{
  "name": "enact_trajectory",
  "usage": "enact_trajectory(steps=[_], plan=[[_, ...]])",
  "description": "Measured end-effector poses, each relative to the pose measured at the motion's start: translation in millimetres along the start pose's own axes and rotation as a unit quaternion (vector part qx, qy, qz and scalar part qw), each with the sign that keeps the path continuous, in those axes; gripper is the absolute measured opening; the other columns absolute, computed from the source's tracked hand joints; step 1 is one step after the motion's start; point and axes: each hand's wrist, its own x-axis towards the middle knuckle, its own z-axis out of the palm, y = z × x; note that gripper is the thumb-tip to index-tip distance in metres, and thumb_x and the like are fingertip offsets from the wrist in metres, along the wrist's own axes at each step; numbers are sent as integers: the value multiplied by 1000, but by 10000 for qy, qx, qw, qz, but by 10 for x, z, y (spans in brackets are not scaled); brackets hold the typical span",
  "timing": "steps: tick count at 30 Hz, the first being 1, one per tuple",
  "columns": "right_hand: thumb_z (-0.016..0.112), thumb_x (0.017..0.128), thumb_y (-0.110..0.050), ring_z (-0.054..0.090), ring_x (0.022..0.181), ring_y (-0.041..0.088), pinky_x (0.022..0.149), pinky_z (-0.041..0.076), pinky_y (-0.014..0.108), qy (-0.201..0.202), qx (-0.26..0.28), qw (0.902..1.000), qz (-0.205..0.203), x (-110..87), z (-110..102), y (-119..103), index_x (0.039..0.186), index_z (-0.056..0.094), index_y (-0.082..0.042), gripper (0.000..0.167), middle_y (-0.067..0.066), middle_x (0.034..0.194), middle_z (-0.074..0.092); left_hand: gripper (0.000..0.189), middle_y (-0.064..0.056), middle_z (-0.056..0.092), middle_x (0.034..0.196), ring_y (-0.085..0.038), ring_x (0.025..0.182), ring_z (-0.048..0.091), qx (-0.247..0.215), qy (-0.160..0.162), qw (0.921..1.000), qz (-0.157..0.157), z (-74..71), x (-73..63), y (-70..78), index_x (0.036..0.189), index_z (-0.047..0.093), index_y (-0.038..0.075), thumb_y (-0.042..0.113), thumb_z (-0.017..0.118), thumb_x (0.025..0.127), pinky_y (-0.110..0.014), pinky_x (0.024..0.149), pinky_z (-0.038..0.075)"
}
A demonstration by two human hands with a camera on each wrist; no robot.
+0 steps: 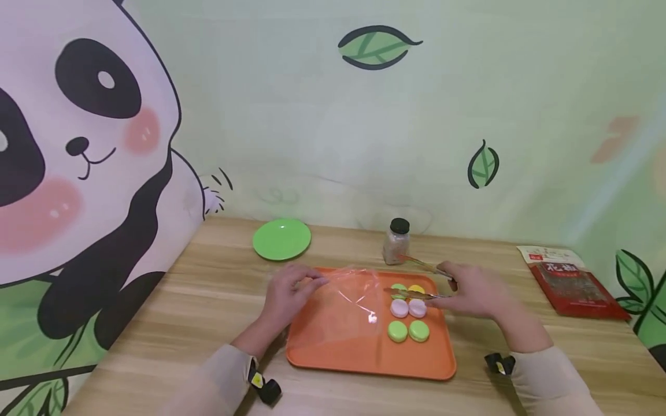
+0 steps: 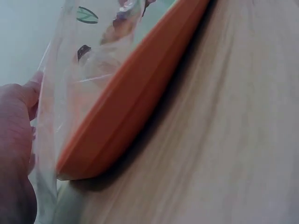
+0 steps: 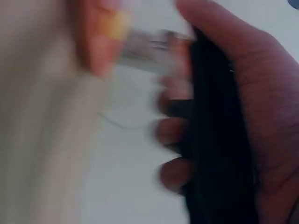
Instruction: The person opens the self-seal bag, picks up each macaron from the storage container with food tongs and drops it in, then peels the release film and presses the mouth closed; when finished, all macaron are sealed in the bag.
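Over the orange tray (image 1: 364,368), our left hand (image 1: 291,293) pinched a clear plastic bag (image 1: 348,306), likely to steady it; our right hand (image 1: 472,290) gripped parted tongs (image 1: 426,267) near the macarons (image 1: 398,331) on the tray's right side.

A jar (image 1: 395,245) stands between a green plate (image 1: 281,240) and red packet (image 1: 574,287).
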Motion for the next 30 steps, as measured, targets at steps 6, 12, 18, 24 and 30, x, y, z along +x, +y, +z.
enact_trajectory(steps=[6,12,18,24,30], plan=[[81,72,-61,61,90,23,76,52,46,-1355,131,9888,609,77,-178,-126,119,67,-7,73,7,107,69,6,9,72,87,-13,88,61,-227,-76,9997,59,14,-38,-17,87,79,20,22,84,83,-30,79,48],[86,74,-41,59,80,21,68,50,40,-1745,135,9837,417,148,-157,-221,105,66,-12,47,1,95,65,6,7,73,88,-16,90,62,-300,-146,9994,24,-1,-27,-1,88,78,16,21,81,87,-31,79,48],[82,80,-29,53,54,16,49,46,33,-1512,252,9879,240,168,-132,-163,90,55,-17,31,-1,78,55,7,8,73,89,-15,90,61,-304,-208,9993,-120,-9,-54,3,89,76,17,23,79,89,-31,78,49],[85,75,-39,58,63,20,57,48,37,-1650,310,9845,513,204,-223,-181,106,60,-11,48,6,93,64,6,9,71,87,-14,90,60,-259,-182,9995,41,-17,-19,-18,87,76,17,18,81,87,-30,78,49],[85,76,-37,60,62,19,58,48,37,-1840,-61,9808,641,236,-257,-187,106,61,-11,47,6,97,66,7,9,71,86,-14,90,61,-321,-190,9993,-16,10,16,-30,87,77,19,16,82,85,-31,79,48]])
